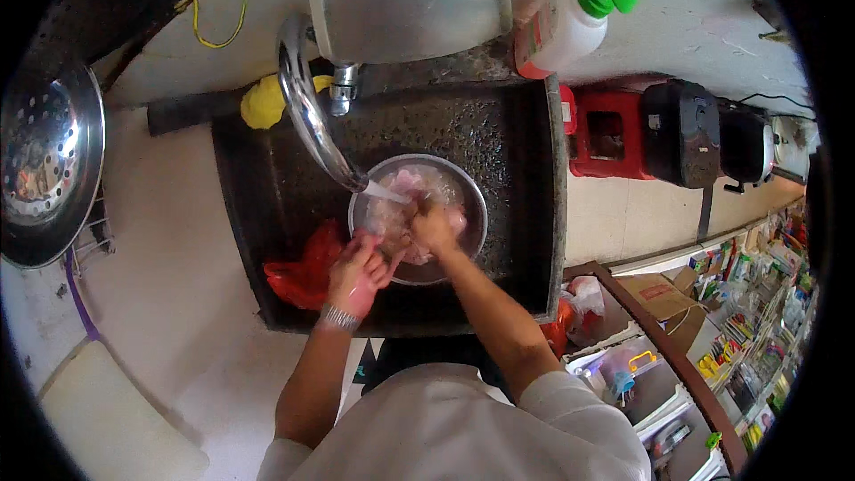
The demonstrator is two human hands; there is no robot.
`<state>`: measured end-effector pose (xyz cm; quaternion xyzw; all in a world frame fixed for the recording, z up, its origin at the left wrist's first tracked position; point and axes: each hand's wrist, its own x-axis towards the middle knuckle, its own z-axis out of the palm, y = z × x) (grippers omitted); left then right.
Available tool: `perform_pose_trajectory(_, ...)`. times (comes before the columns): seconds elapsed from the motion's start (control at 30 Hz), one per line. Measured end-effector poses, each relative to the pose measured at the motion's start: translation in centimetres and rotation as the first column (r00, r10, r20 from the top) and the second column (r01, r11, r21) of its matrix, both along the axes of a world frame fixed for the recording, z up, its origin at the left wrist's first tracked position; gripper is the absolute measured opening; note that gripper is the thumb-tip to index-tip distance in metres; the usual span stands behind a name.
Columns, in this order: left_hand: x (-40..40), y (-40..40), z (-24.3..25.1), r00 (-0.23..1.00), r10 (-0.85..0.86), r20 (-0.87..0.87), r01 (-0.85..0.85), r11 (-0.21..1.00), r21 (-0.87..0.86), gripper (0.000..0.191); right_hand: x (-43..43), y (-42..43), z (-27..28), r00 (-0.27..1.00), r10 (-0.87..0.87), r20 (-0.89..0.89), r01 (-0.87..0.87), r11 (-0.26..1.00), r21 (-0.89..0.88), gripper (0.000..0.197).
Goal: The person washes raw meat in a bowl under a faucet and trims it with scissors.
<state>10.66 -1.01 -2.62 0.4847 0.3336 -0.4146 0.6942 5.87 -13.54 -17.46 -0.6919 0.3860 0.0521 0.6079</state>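
Note:
A round metal bowl (482, 214) stands in the dark stone sink (521, 247), holding cloudy water and pale pink pieces of raw meat (409, 180). Water (389, 193) pours into it from a curved chrome faucet (307, 110). My right hand (434, 228) is down in the bowl among the meat, its fingertips hidden. At the bowl's near left rim is my left hand (357, 277), fingers curled, with a metal-banded watch (340, 317) on the wrist. Whether either hand grips a piece is unclear. A red plastic bag (300, 270) lies left of the bowl.
A yellow cloth (262, 103) hangs at the sink's back left. Behind stand a water heater (411, 3) and a green-capped bottle (568, 30). A perforated metal strainer (57, 167) is at far left; a red rack (608, 133) and open drawers (641, 381) are right.

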Motion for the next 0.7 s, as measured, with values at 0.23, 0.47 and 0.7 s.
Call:
perform_pose_trajectory(0.23, 1.6, -8.6, -14.6, 0.983, 0.056, -0.174, -0.034, 0.992, 0.124, 0.01, -7.3, 0.5, -1.2, 0.992, -0.051, -0.113, 0.059, 0.996, 0.062, 0.039)
perform_pose_trajectory(0.47, 4.0, 0.8, -29.7, 0.974, 0.136, 0.179, -0.211, 0.832, 0.513, 0.005, -9.3, -4.6, 10.4, 0.945, 0.321, -0.07, -0.327, 0.937, -0.119, 0.028)
perform_pose_trajectory(0.7, -2.5, -2.6, -17.4, -0.02, -0.998, 0.067, -0.03, 0.068, 0.997, 0.041, -10.2, -3.7, 1.8, 0.855, 0.517, -0.028, -0.483, 0.777, -0.403, 0.035)
